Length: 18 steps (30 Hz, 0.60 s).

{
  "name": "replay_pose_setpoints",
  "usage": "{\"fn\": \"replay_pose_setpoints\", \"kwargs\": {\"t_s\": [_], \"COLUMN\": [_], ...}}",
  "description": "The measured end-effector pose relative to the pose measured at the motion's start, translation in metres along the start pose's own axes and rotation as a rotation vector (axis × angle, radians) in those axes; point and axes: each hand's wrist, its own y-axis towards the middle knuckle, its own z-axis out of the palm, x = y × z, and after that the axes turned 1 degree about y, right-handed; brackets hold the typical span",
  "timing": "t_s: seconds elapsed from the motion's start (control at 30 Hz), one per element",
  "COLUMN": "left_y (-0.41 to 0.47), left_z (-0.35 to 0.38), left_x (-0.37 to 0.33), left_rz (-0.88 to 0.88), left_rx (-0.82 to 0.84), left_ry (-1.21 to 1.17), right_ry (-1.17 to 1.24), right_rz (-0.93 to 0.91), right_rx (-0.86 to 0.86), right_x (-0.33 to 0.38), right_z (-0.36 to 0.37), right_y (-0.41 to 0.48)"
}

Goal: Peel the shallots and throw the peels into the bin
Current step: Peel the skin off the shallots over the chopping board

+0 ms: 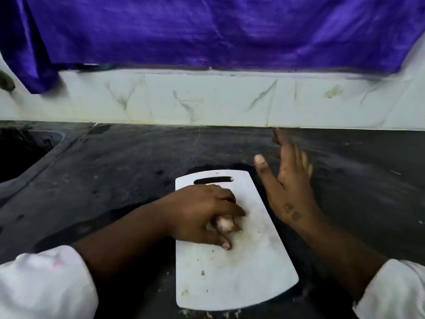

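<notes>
A white cutting board (241,277) lies on the dark counter in front of me. My left hand (202,212) rests on the board with its fingers curled round pale peeled shallots (224,223), which show only partly under the fingers. My right hand (287,180) hovers open just right of the board, fingers spread and blurred, holding nothing. Small bits of peel (202,272) dot the board. No bin is in view.
The dark stone counter (119,171) stretches left and right. A sink recess (20,153) opens at the far left. A white tiled backsplash (207,100) runs behind, with a purple cloth (207,31) hanging above it. Peel scraps (207,315) lie by the board's near edge.
</notes>
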Motion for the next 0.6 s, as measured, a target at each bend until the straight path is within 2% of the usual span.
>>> {"fn": "replay_pose_setpoints", "kwargs": {"t_s": [0.1, 0.2, 0.3, 0.33, 0.4, 0.47, 0.6], "left_y": [-0.008, -0.011, -0.007, -0.003, 0.003, 0.007, 0.008], "left_z": [0.01, 0.017, 0.03, 0.035, 0.043, 0.05, 0.051], "left_x": [-0.012, -0.03, -0.049, -0.055, -0.063, -0.068, -0.072], "left_rz": [-0.108, -0.258, -0.476, -0.519, -0.541, -0.555, -0.567], "left_rx": [-0.063, -0.262, -0.537, -0.601, -0.723, -0.788, -0.795], "left_ry": [-0.06, -0.175, -0.584, -0.726, -0.862, -0.909, -0.958], "right_ry": [-0.014, 0.106, 0.351, 0.392, 0.468, 0.55, 0.628], "right_rz": [-0.009, -0.02, -0.04, -0.05, -0.081, -0.081, -0.069], "right_rx": [-0.04, -0.003, 0.14, 0.173, 0.184, 0.191, 0.19], "right_x": [-0.003, -0.003, -0.004, -0.005, -0.009, -0.013, -0.015], "right_z": [-0.002, -0.004, 0.0, 0.003, 0.006, 0.008, 0.006], "right_y": [-0.021, -0.04, -0.052, -0.057, -0.063, -0.067, -0.067]}}
